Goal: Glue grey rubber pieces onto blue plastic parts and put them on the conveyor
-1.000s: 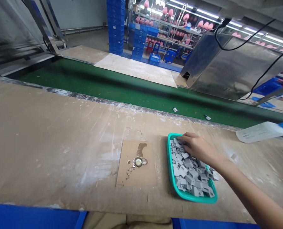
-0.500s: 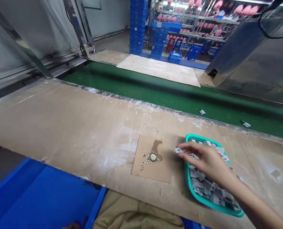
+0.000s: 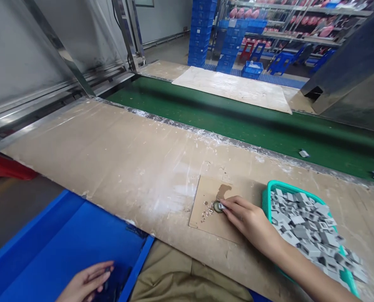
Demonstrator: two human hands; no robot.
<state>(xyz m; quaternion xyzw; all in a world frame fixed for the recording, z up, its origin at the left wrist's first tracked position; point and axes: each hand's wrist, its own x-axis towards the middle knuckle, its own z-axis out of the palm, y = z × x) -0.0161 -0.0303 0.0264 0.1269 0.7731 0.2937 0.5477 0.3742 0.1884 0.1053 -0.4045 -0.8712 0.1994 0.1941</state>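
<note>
A small pale-grey plastic piece (image 3: 221,206) is at the shallow, round metal cap (image 3: 216,207), overlapping its mouth; whether it touches the inside I cannot tell. The right hand (image 3: 248,218) pinches this piece between thumb and fingertips, nearly closed. The cap sits on a square of brown cardboard (image 3: 207,188), marked with a dark wet stain and scattered droplets. Just beside the cardboard, on the right, stands a teal plastic basket (image 3: 266,203) heaped with grey plastic pieces (image 3: 303,230), some spilling over its far-right edge. Down to the left, the left hand (image 3: 86,282) is over a blue plastic bin (image 3: 79,235), its fingertips drawn together on a small dark piece (image 3: 107,271), partly hidden. Cardboard and basket rest on a scuffed tan worktable (image 3: 111,147). Beyond it runs a green conveyor belt (image 3: 205,109), carrying two small grey-and-dark pieces (image 3: 304,153) well apart.
</note>
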